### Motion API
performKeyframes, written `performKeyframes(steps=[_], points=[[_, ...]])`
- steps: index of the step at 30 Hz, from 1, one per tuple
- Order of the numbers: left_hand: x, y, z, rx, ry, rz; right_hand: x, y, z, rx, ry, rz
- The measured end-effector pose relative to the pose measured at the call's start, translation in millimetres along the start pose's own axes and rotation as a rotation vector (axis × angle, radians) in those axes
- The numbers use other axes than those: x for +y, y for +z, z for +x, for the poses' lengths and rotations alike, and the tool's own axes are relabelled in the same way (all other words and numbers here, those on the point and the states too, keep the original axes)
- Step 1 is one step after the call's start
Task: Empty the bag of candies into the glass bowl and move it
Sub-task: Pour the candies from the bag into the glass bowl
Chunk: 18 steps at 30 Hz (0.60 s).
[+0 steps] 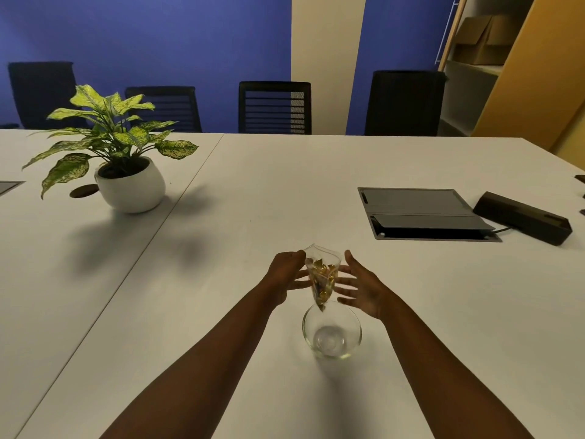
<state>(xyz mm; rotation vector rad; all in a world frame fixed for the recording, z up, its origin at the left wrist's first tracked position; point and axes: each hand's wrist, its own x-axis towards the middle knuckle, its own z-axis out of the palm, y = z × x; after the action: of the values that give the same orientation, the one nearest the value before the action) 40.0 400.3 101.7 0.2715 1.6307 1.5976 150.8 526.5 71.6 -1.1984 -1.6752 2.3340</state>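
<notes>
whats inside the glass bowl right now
The glass bowl looks empty: its clear base shows through, with no candies resting in it. The candies sit inside the clear bag, whose lower tip hangs at the bowl's far rim. Whether any are dropping is unclear.

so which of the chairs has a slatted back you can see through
The middle chair, straight across the table: pale wall shows between its slats. The others look solid dark.

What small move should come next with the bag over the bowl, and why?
Probably tip the bag a little further. The left hand pinches it mouth-down just above the glass bowl, the right hand open beside it. Candies are inside, and the bowl looks empty.
</notes>
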Motion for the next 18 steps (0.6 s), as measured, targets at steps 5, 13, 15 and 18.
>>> performKeyframes(steps=[5,13,15,18], points=[[3,5,-3,-0.099,0.056,-0.111,11,-3,0,-0.189,0.008,0.217],[-12,-1,3,-0.092,0.041,-0.047,16,-15,1,-0.094,-0.114,0.103],[-21,-2,5,-0.056,0.064,0.004,18,-18,2,-0.065,-0.141,0.038],[-32,-4,7,-0.049,0.089,0.054,21,-20,1,-0.003,-0.194,-0.079]])
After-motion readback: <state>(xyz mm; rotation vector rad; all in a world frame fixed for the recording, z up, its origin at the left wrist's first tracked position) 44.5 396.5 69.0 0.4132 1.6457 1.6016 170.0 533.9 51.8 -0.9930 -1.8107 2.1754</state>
